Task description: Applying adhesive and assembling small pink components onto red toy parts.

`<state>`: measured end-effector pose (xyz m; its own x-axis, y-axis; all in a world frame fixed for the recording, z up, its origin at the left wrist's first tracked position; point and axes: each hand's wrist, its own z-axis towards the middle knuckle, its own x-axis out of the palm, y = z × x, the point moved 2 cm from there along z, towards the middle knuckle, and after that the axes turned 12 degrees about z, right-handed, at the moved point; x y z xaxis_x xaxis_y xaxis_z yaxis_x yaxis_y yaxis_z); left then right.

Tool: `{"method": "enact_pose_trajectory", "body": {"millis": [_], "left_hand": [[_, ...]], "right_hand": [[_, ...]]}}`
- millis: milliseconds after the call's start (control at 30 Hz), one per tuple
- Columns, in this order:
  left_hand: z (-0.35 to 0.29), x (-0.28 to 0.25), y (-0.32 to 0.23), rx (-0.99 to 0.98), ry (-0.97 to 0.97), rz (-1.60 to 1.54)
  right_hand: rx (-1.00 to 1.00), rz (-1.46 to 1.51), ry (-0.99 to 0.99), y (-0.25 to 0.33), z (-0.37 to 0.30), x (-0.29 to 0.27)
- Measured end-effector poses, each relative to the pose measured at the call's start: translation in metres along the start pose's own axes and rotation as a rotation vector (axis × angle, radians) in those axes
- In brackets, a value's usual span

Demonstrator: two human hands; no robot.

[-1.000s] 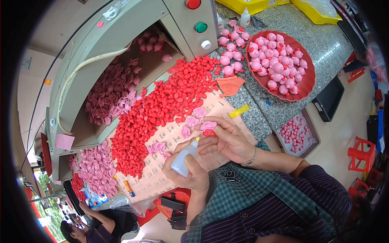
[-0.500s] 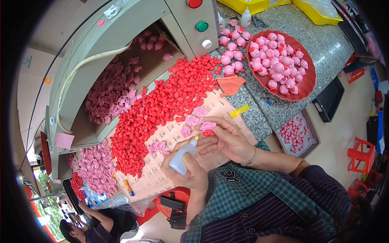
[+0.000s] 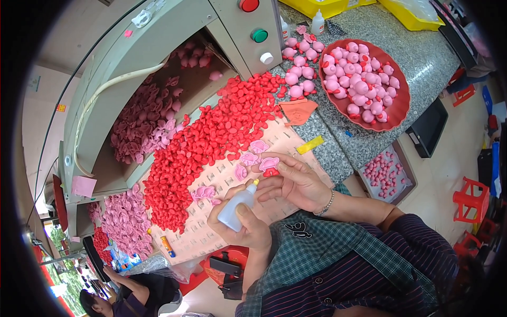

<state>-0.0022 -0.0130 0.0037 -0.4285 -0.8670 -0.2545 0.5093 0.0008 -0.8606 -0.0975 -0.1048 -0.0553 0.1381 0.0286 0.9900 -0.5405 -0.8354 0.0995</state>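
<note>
My left hand [image 3: 252, 228] is wrapped round a translucent white squeeze bottle [image 3: 232, 213]. Its yellow-tipped nozzle points up toward my other hand. Between the thumb and fingers of my right hand [image 3: 302, 184] is a small pink molded piece [image 3: 269, 163] with a raised rim, and a red piece [image 3: 271, 172] sits against its lower edge. The nozzle is a little apart from both. Several similar pink pieces [image 3: 249, 158] lie on the peach-coloured slotted sheet [image 3: 219, 229] just beyond my fingers, with a small cluster [image 3: 205, 193] further left.
Small red pieces [image 3: 211, 127] are heaped along the sheet's far side, before a grey machine [image 3: 240, 34] holding pink parts. At right stands a red scalloped bowl [image 3: 393, 117] of round pink figures. A glue stick [image 3: 168, 246] lies near the left edge. A person [image 3: 129, 296] sits lower left.
The whole view has shifted slightly. The bottle tilts a little differently in my left hand; my right hand keeps its hold on the pink piece, nearly still.
</note>
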Motion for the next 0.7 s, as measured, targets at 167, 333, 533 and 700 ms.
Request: {"method": "enact_pose_trajectory", "body": {"millis": [167, 333, 533, 700], "left_hand": [[-0.003, 0.008, -0.004, 0.014, -0.055, -0.067], [-0.003, 0.015, -0.001, -0.003, -0.04, -0.065], [-0.004, 0.014, 0.005, -0.05, -0.019, -0.09], [-0.003, 0.012, 0.01, -0.049, -0.061, -0.126]], "right_hand": [[0.02, 0.05, -0.029, -0.002, 0.0, 0.004], [-0.002, 0.085, -0.025, -0.002, -0.001, 0.001], [0.015, 0.078, -0.027, 0.001, -0.001, 0.006], [0.018, 0.066, -0.03, 0.0, -0.002, 0.007]]}}
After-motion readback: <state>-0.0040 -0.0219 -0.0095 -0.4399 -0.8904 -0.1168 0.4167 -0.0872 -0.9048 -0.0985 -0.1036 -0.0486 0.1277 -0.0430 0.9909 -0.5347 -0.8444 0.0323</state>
